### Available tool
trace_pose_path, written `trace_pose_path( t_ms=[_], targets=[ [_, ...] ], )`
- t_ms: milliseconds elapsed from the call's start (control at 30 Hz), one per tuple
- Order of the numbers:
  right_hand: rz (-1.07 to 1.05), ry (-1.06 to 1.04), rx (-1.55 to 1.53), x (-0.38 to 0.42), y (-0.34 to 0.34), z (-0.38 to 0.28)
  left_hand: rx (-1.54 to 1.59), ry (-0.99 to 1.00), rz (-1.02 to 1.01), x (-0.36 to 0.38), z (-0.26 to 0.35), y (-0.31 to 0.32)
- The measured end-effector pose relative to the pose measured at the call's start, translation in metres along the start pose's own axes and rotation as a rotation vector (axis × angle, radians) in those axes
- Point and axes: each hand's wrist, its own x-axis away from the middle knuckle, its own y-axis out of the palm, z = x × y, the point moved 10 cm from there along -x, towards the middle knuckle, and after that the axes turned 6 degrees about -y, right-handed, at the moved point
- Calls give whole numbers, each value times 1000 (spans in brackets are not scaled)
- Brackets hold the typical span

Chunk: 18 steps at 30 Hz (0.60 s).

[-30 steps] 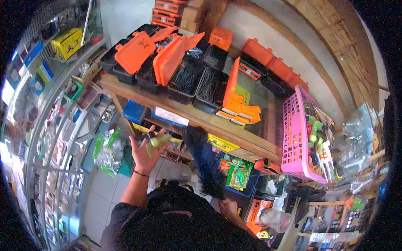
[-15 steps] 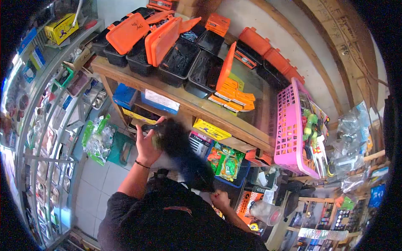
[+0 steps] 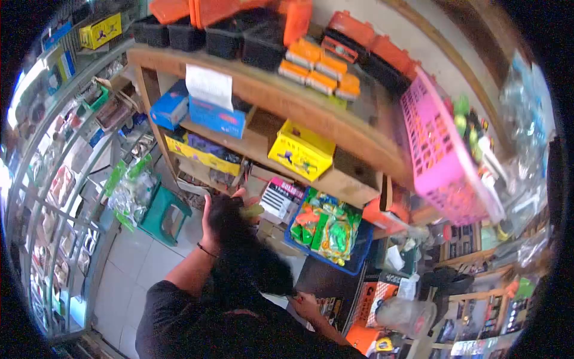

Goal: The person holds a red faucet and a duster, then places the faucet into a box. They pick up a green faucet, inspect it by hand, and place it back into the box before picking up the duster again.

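My left hand (image 3: pixel 211 227), with a dark band at the wrist, reaches up in the middle of the view. Its thumb and a fingertip show spread apart; the other fingers are behind a long black fluffy thing that looks like a duster (image 3: pixel 254 254). The duster slants from the left hand down to my right hand (image 3: pixel 307 306), which is closed at its lower end. A small olive-coloured patch (image 3: pixel 253 210) shows beside the left fingers; I cannot make out what it is. Ahead of the hands is a wooden shelf (image 3: pixel 269 90).
On the shelf are blue boxes (image 3: pixel 218 116) and a yellow box (image 3: pixel 302 149). A blue tray (image 3: pixel 287 238) holds bright packets to the right. A pink basket (image 3: pixel 442 161) stands at the shelf's right end. A green stool (image 3: pixel 164 215) and glass cases (image 3: pixel 66 197) are left.
The view has shifted, bringing more of the lower shelf into sight. The left hand is lower in the view and its fingers are more hidden behind the duster. The right hand stays closed.
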Motion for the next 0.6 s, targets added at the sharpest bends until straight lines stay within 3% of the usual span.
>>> trace_pose_path(
  t_ms=[33,67,100,167,200,233,300,367,433,467,500,533,567,600],
  targets=[
    [47,51,-78,5,11,17,23,11,55,-5,-10,-31],
    [48,53,-100,12,21,24,361,-26,-738,13,-19,19],
    [40,16,-93,21,26,24,354,-41,-728,15,-31,3],
    [42,-4,-82,48,28,39,-52,103,-178,13,-49,0],
    [44,-47,-9,57,33,54,-9,99,-49,31,-56,22],
    [49,-96,66,64,35,61,-11,94,-57,29,-62,8],
    [30,-20,72,76,25,50,340,-124,-579,32,-80,7],
    [1,57,77,88,27,57,273,-98,-467,45,-93,44],
    [56,-65,9,99,27,53,-54,47,-59,48,-97,26],
    [55,-61,9,104,31,56,-33,53,84,53,-102,16],
    [39,37,-72,109,38,67,-33,53,83,52,-102,-8],
    [25,132,-152,113,45,78,168,-87,-298,48,-112,-16],
    [31,128,-149,114,47,79,367,-229,-681,69,-111,20],
    [-32,141,-51,116,56,82,251,-133,-427,62,-115,1]
  ],
)
